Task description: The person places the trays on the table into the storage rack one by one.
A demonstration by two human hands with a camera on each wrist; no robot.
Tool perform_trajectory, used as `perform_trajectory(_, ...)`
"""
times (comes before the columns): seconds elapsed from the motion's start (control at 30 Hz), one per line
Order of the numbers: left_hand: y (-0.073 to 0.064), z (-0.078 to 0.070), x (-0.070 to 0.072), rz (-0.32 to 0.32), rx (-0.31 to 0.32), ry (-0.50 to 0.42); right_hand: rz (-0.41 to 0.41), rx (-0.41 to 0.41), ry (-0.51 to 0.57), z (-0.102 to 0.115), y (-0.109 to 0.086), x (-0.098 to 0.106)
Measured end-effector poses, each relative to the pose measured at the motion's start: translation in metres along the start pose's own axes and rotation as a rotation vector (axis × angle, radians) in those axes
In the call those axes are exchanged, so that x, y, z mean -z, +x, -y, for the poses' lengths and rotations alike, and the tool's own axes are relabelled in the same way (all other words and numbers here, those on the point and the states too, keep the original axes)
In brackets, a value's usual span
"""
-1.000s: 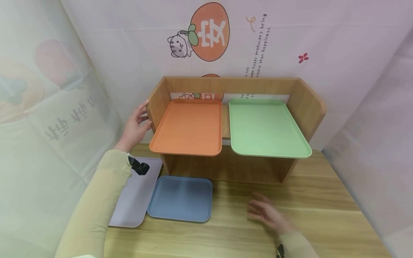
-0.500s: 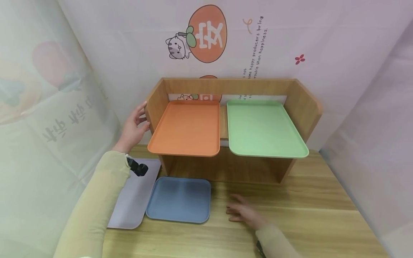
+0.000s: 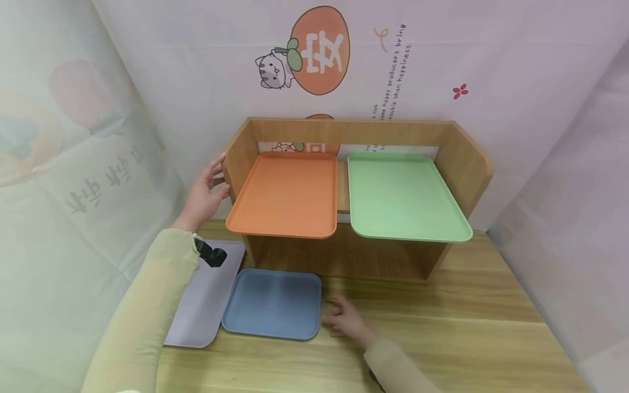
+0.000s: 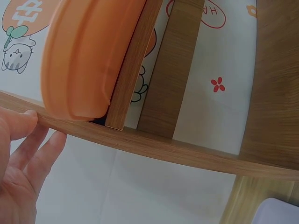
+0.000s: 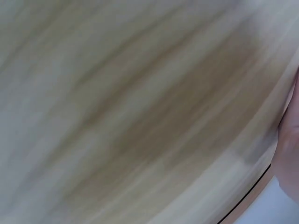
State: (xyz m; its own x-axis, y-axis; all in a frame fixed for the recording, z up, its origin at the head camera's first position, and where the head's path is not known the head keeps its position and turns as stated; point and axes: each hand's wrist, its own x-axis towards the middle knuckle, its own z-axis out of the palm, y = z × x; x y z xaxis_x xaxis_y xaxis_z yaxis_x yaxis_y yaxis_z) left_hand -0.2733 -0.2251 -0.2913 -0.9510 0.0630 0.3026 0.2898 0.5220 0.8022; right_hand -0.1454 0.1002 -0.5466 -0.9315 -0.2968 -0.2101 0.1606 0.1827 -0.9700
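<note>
A two-level wooden desk shelf point(image 3: 354, 256) stands against the back curtain. On its upper level lie an orange tray point(image 3: 290, 194) at left and a light green tray point(image 3: 405, 196) at right, both jutting past the front. My left hand point(image 3: 199, 199) touches the outer side of the shelf's left panel point(image 4: 154, 151) with its fingertips; the fingers look fairly straight. Below on the table, a blue tray point(image 3: 272, 304) lies flat. Close to that tray's right edge is my right hand point(image 3: 346, 321), blurred, fingers loosely bent, seemingly holding nothing.
A pale purple tray point(image 3: 208, 297) lies left of the blue one, partly under my left forearm. The wood-grain table point(image 3: 472, 327) spreads out to the right. Printed curtains point(image 3: 206, 65) enclose the back and both sides.
My right hand has moved left over the table, up to the right side of the blue tray. The left hand has stayed on the shelf panel, and the trays have not moved.
</note>
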Motion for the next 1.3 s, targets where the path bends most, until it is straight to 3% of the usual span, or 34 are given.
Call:
perform_trajectory(0.37,0.003,0.0,-0.002,0.0,0.0,-0.009,-0.108,0.161,-0.234,0.007,0.005,-0.025)
perform_trajectory(0.8,0.002,0.0,-0.001,-0.001,-0.006,-0.026,-0.195,0.127,-0.291,0.008,0.006,-0.031)
perform_trajectory(1.0,0.001,0.0,0.0,-0.003,0.011,-0.015,-0.197,0.1,-0.18,0.008,0.004,-0.029)
perform_trajectory(1.13,0.0,0.001,0.0,-0.001,0.014,-0.017,-0.134,0.07,-0.077,0.005,0.001,-0.024)
perform_trajectory(1.3,0.002,0.003,0.0,0.0,0.017,-0.013,-0.07,0.054,-0.069,0.013,-0.007,-0.019)
